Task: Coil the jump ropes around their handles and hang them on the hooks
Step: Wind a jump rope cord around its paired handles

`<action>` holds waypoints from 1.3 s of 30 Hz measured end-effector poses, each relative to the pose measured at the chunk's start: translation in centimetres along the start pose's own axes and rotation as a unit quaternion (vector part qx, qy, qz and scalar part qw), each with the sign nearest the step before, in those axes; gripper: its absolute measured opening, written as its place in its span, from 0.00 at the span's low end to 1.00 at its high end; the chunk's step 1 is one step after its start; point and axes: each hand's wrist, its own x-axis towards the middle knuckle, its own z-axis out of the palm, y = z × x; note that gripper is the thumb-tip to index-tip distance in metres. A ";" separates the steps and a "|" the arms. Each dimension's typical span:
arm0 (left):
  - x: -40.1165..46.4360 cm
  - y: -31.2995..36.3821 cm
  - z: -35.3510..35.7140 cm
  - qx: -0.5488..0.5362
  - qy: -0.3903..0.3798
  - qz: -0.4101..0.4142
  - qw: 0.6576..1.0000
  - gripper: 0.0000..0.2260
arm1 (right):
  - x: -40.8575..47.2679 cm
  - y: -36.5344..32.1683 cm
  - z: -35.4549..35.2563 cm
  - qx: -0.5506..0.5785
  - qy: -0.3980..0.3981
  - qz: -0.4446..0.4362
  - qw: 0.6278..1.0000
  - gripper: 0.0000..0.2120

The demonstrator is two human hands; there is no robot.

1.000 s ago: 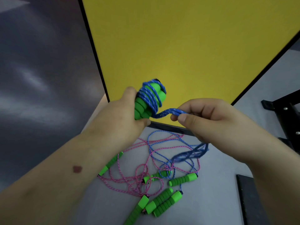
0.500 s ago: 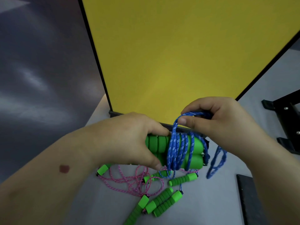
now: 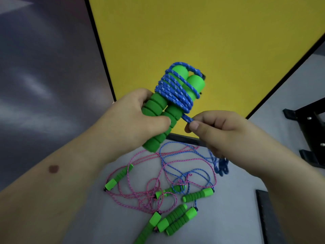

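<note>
Two green foam handles (image 3: 164, 110) are held side by side in the left hand (image 3: 133, 118), with the fingers and thumb curled round their lower half. They are lifted up above the bench (image 3: 233, 205) and tilted, with their tops pointing up and to the right. A blue rope (image 3: 173, 90) is wound many times round the upper half of the handles. The loose part of this rope is pinched between the thumb and fingers of the right hand (image 3: 216, 131), just beside the handles. More of the blue rope is seen hanging down below the right hand, but it looks blurred.

On the bench below, more jump ropes are left in a heap. A pink rope (image 3: 140, 194) and a thin blue rope (image 3: 177, 162) are tangled together there. Several green handles are lying among them, and one pair (image 3: 177, 220) is lying close together near the front edge.

A big yellow board (image 3: 202, 41) is stood up behind the hands. A black stand (image 3: 309, 131) is seen on the right
</note>
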 end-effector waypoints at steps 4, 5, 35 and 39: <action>-0.3 -0.2 0.5 0.171 0.128 0.012 0.977 0.21 | -0.2 0.2 -0.4 -0.049 -0.010 0.008 0.999 0.13; -0.3 -0.3 0.4 0.195 0.135 0.026 0.971 0.20 | -0.2 0.1 -0.5 -0.053 -0.014 0.008 0.998 0.12; 0.2 0.1 -0.2 -0.261 -0.057 0.026 0.963 0.17 | -0.1 0.3 0.1 -0.090 0.000 -0.016 0.996 0.11; 0.5 -0.5 0.6 -0.122 0.106 0.049 0.986 0.19 | -0.2 -0.3 0.2 -0.131 -0.023 -0.002 0.991 0.12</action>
